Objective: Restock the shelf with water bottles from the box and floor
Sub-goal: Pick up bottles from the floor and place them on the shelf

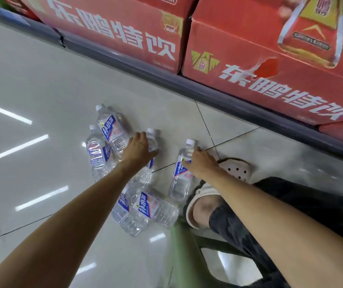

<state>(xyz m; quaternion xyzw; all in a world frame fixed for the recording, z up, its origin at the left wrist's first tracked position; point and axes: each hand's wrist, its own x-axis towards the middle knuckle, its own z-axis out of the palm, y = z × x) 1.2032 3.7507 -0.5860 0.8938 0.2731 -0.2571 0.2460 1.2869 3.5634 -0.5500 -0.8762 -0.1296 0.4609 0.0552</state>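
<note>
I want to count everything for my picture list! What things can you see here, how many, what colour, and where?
water bottles: six, clear with blue and white labels and white caps, lying on the floor.
cartons: at least three, red with white writing, on the bottom shelf.
shelf edge: one, dark, running across above the floor.
floor: white glossy tiles.
stool: one, light green, partly seen, lower middle.
shoe: one, cream with holes, beside the right-hand bottle.
left hand: on a bottle in the middle.
right hand: gripping the right-hand bottle.
</note>
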